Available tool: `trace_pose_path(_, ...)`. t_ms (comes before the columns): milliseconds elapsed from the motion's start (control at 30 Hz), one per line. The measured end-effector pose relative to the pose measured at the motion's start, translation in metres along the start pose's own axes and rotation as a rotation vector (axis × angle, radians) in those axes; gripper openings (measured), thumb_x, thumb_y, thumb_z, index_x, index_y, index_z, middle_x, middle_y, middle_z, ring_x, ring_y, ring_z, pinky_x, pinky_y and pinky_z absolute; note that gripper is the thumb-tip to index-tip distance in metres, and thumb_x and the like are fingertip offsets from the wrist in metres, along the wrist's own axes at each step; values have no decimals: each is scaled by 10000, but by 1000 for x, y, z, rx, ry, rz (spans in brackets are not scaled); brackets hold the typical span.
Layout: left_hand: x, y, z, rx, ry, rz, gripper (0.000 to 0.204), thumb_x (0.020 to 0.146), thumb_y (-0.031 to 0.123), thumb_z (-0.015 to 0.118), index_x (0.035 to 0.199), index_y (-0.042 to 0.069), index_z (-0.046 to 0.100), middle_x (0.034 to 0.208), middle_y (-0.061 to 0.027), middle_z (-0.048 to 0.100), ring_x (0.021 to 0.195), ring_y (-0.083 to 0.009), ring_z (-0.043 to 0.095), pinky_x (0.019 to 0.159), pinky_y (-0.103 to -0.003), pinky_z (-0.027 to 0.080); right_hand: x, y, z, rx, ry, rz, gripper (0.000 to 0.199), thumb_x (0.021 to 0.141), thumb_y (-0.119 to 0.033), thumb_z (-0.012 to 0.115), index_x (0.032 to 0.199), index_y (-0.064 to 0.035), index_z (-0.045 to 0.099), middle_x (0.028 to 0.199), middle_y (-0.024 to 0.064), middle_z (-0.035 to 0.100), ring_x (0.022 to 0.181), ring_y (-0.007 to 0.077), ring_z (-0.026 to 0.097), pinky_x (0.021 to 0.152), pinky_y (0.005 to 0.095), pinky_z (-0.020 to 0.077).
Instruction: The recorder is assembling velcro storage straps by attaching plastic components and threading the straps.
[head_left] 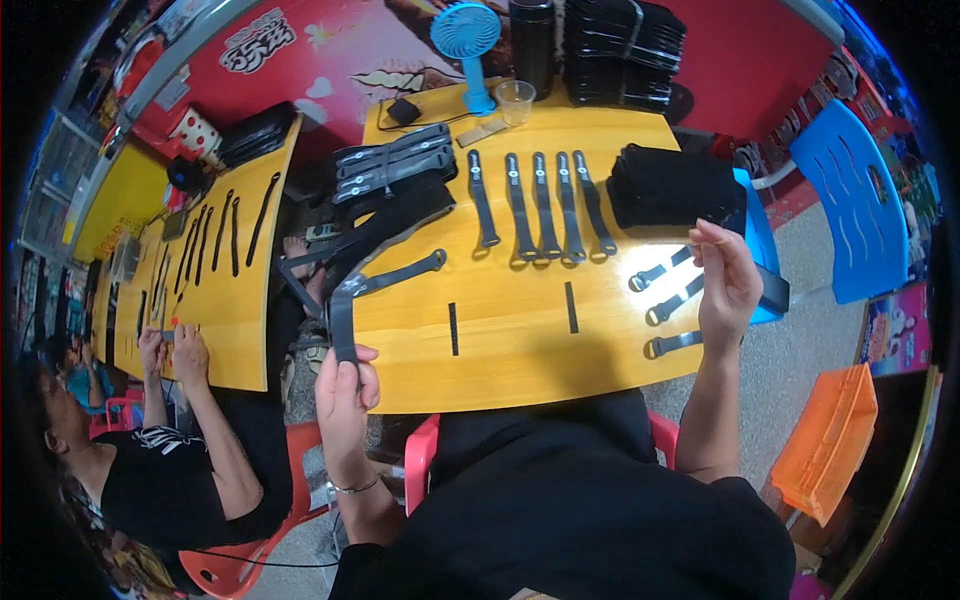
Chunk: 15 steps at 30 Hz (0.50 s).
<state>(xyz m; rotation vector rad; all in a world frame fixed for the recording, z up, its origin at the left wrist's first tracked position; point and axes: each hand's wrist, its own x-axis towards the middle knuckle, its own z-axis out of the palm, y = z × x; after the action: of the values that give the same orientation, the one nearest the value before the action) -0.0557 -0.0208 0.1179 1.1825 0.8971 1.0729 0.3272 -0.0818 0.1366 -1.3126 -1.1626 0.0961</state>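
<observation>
My left hand [345, 385] is closed at the table's left edge on one end of a dark grey strap [342, 325]. The strap rises from the fingers, bends, and lies to the right across the table, ending in a ring. Above the right side of the table, my right hand [725, 285] is raised with its fingers drawn together; whatever they hold, if anything, is too small to make out. Several short straps with rings [672, 300] lie beside it. Two thin black strips [453, 330] lie flat in front of me. Farther back, several straps [541, 205] lie in a row.
On the yellow table [500, 380] are bundled straps [393, 165], a black stack [668, 187], a blue fan [466, 50], a clear cup [515, 102] and black packs [625, 50]. A co-worker [170, 460] sits left at another table. Right: a blue chair [850, 205], an orange crate [825, 440].
</observation>
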Motion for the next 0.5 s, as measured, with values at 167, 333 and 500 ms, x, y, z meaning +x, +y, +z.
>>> trace_pose_path(167, 4, -5, 0, -18, -13, 7, 228, 970, 190, 359, 1002, 8, 493, 576, 12, 410, 491, -33, 320, 455, -165, 240, 8, 20, -12, -609, -119, -251, 253, 722, 54, 622, 943, -58, 676, 849, 91, 652, 783, 232, 601, 686, 304, 476)
trace_pose_path(333, 10, -7, 11, 53, -57, 52, 250, 971, 241, 377, 1008, 9, 462, 540, 12, 367, 440, -41, 290, 414, -172, 235, -8, 65, -11, -825, -317, -339, 265, 659, 13, 621, 896, -88, 682, 824, 33, 645, 781, 197, 591, 680, 294, 496)
trace_pose_path(500, 4, -9, 8, 39, -56, -36, 243, 967, 198, 386, 1027, -1, 510, 589, 10, 438, 480, -20, 355, 436, -145, 256, -11, 102, -3, -974, -389, -355, 245, 663, -50, 588, 881, -108, 686, 847, 22, 645, 807, 182, 589, 701, 270, 489)
